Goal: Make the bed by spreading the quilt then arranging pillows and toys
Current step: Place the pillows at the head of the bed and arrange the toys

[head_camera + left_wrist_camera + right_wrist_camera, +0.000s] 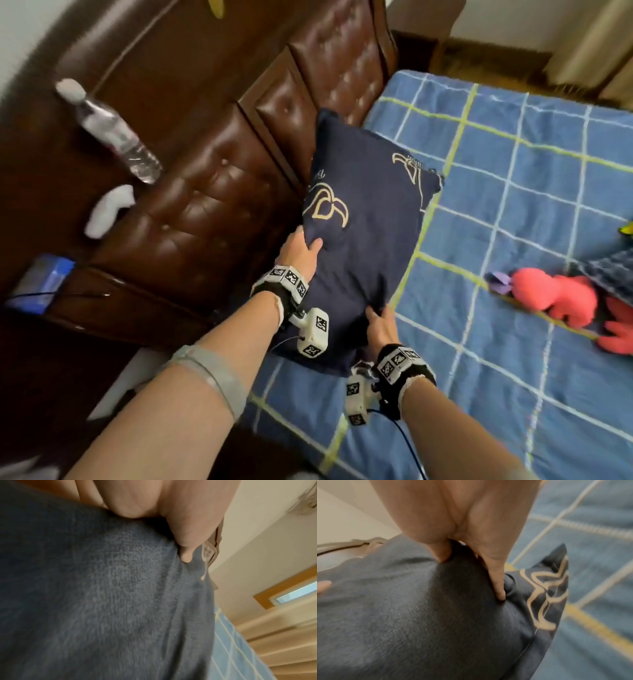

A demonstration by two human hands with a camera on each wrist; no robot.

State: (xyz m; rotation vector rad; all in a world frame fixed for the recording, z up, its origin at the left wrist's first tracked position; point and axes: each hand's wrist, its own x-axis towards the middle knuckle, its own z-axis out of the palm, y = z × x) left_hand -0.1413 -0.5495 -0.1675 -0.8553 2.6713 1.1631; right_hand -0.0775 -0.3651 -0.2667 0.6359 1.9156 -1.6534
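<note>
A dark navy pillow (363,222) with gold line patterns leans against the brown leather headboard (205,212) at the head of the bed. My left hand (305,248) grips its left edge, thumb on the front face. Low on the right side, my right hand (378,320) pinches the fabric. In the left wrist view, one finger (186,550) presses into the navy pillow (102,601). The right wrist view shows my fingers (498,586) dug into the pillow (436,622), bunching a fold. The blue plaid quilt (513,205) lies spread over the bed. A pink plush toy (555,298) lies on it to the right.
A dark patterned cushion (613,277) pokes in at the right edge beside the toy. Left of the headboard, a nightstand holds a water bottle (113,130), a white object (109,210) and a blue box (44,281). Curtains (596,41) hang beyond the bed's far side.
</note>
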